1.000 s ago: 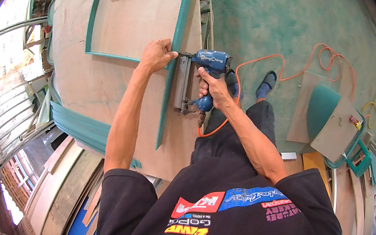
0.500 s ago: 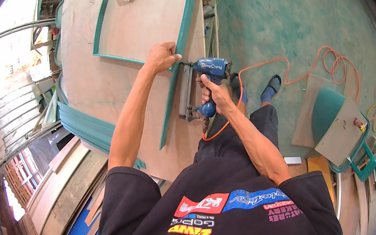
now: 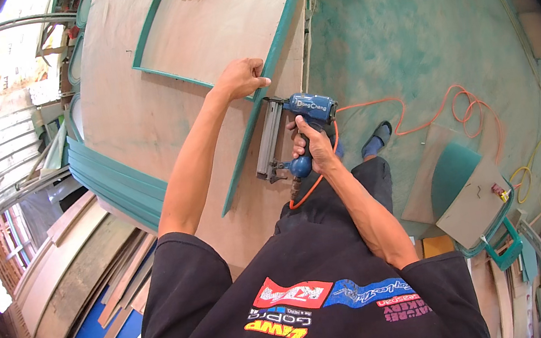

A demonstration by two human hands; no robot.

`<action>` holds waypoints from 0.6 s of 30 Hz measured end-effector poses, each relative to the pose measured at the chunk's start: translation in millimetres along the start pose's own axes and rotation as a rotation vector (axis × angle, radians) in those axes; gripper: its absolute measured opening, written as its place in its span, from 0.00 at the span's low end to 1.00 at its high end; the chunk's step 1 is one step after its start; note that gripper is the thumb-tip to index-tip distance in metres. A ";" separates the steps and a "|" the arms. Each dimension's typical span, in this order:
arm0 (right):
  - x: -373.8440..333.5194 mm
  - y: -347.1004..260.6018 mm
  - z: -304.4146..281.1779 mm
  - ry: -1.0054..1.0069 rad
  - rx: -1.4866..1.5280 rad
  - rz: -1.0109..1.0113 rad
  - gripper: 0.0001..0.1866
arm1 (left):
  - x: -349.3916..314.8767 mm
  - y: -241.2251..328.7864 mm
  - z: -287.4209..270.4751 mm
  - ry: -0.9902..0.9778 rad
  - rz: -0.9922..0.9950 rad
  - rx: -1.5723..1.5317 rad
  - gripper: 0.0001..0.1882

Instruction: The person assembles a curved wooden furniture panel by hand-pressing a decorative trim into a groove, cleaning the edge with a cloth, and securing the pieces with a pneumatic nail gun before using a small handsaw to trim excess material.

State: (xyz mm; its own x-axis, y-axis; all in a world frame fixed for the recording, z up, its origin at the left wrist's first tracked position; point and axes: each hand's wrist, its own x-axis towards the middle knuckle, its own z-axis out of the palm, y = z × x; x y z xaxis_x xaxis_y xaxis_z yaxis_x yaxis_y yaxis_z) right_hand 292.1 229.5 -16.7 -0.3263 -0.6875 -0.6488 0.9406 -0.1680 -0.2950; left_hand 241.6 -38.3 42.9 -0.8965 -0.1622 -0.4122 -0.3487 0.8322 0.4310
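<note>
1. Main risk: L hand (image 3: 241, 80) has its thumb just beside nose of nailer (image 3: 312, 105); an off-line shot, from tilt or slip, cd hit it
2. Strip (image 3: 245, 146) looks narrow; nose off-centre & a fastener prob. breaks out its side or splits it
3. Joint w/ cross strip (image 3: 173, 76) cd shift on the kick if L grip slackens
4. Hose (image 3: 439, 112) runs near foot (image 3: 375, 140); a snag cd tug nailer askew
5. Strip lies on bench (image 3: 113, 94), running diag. under L hand, near end twd wearer
6. L arm reaches fwd, nearly straight; fingers narrow, pinching strip at joint
7. R hand (image 3: 313, 143) wraps nailer's handle, forearm angled in from lower R; nose at strip's R side, contact unclear; trigger finger, can't tell
</note>
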 end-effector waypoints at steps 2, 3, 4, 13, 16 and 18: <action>1.0 -0.6 2.8 0.003 0.015 0.000 0.22 | -3.5 -2.8 3.5 0.064 0.020 -0.006 0.16; -0.7 -0.4 3.5 0.005 0.005 0.002 0.21 | -9.2 -3.0 9.0 0.156 0.028 -0.006 0.15; -1.9 -2.5 2.0 0.011 -0.005 -0.005 0.21 | -15.6 4.6 15.8 0.249 0.046 -0.008 0.14; -1.4 0.6 -7.1 0.036 -0.063 0.020 0.22 | -138.3 21.7 88.8 0.967 -0.362 -0.524 0.10; -5.6 2.6 -8.4 0.050 -0.067 0.037 0.24 | -168.3 23.7 122.9 0.897 -0.310 -0.342 0.14; -5.9 2.8 -13.0 0.042 -0.078 0.023 0.25 | -177.0 28.6 129.8 0.818 -0.276 -0.244 0.17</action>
State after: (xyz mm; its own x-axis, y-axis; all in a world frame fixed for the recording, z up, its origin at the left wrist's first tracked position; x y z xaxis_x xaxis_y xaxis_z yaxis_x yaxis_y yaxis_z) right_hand 295.4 242.2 -22.9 -0.3095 -0.6598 -0.6847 0.9384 -0.0958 -0.3320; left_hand 425.8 83.0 24.0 -0.6541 -0.7443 0.1345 -0.5452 0.5873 0.5982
